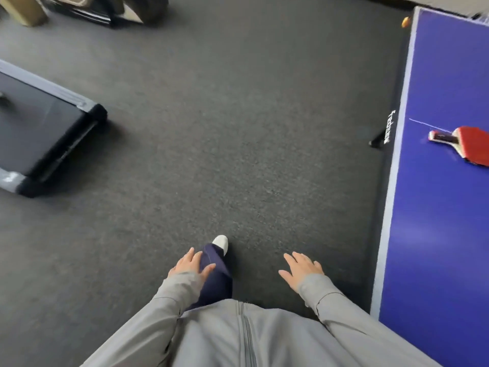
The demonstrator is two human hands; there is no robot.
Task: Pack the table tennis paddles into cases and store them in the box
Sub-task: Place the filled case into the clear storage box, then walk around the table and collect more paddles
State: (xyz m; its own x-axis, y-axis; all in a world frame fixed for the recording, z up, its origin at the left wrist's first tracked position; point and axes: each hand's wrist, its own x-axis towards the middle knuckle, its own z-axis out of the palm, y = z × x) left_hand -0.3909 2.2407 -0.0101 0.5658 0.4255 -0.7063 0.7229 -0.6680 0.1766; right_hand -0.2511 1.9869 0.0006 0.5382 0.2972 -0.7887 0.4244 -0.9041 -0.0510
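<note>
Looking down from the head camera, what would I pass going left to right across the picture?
A black floor machine → left hand → right hand → edge of the blue table → red paddle.

Your table [436, 234], right side of frame: deep blue top, pale grey-white border, thin white centre line. White lettering [388, 127] on its dark side edge. Paddle [471, 145] at right edge: red face, black rim, dark handle with red and a white end. Ball [405, 22] at upper right: orange. Carpet [238, 128]: dark grey, fine speckle. Flat machine [39, 123] at left: black deck, light grey frame, black corner. Your jacket [277, 340] and sleeves [180, 290], bottom of frame: plain light grey. Your trouser leg [215, 274], lower centre: navy. Your shoe [220, 241]: white. Cardboard shape [26, 11] at upper left: tan.
</note>
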